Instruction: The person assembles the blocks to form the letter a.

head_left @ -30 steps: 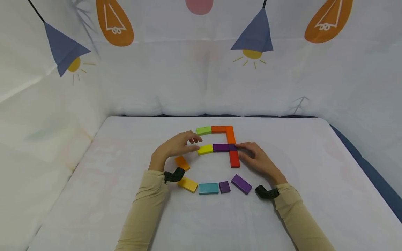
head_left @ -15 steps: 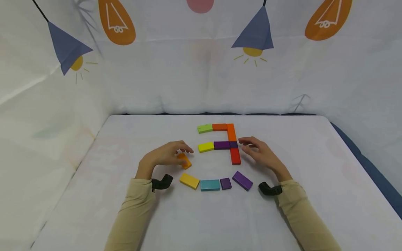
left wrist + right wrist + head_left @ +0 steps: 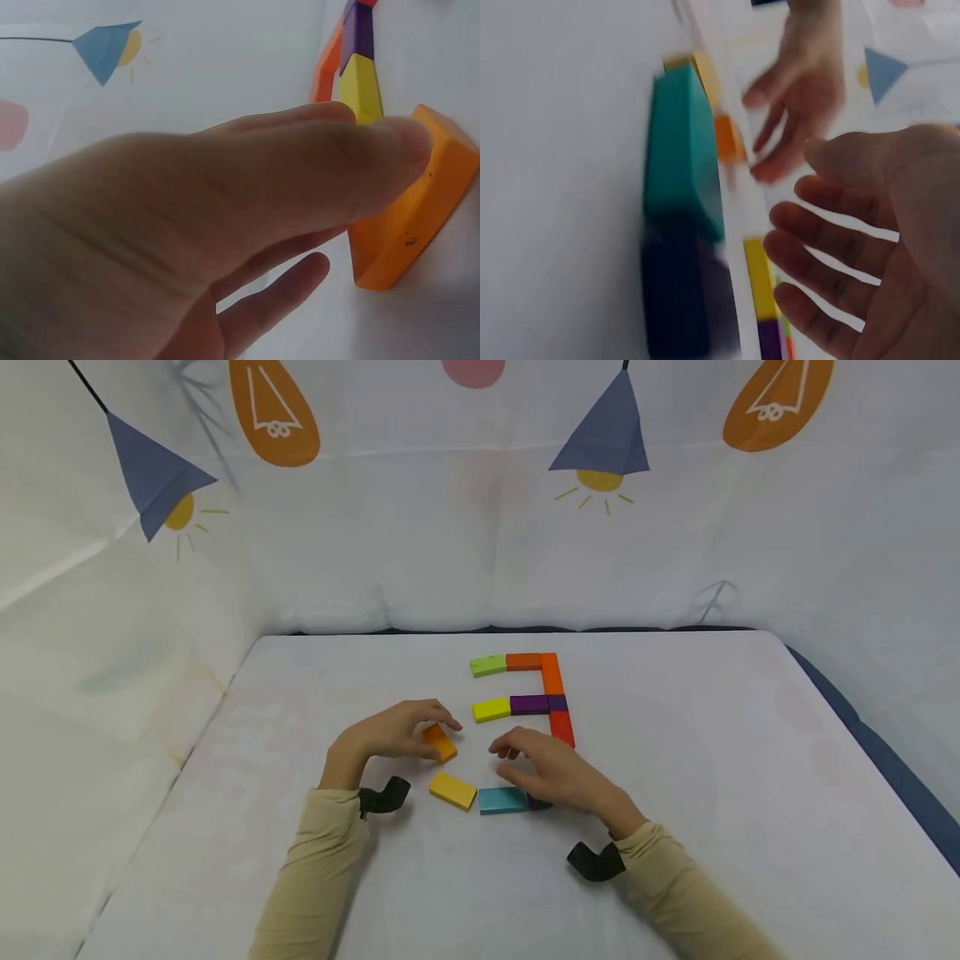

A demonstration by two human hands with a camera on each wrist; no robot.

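Observation:
In the head view my left hand (image 3: 393, 729) is above an orange block (image 3: 442, 745), its thumb over the block's near side and its other fingers reaching past it. Its thumb overlaps the same orange block (image 3: 405, 232) in the left wrist view; whether it touches is unclear. My right hand (image 3: 558, 768) hovers over the near row with fingers spread and nothing held. Beneath or beside it lie a teal block (image 3: 501, 801) and a small dark purple block (image 3: 538, 803), partly covered. A yellow-orange block (image 3: 452, 792) lies left of the teal one.
Farther back, joined blocks form a shape: lime (image 3: 488, 666), dark orange (image 3: 522, 662), bright orange (image 3: 551, 673), yellow (image 3: 491, 710), purple (image 3: 529, 704), small purple (image 3: 557, 702) and red (image 3: 561, 727). They lie on a white table (image 3: 187, 860) before a printed cloth backdrop (image 3: 420, 543).
My left hand moved from the yellow block down and left to the orange block. My right hand left the small purple block and swung left and nearer, covering the tilted purple block.

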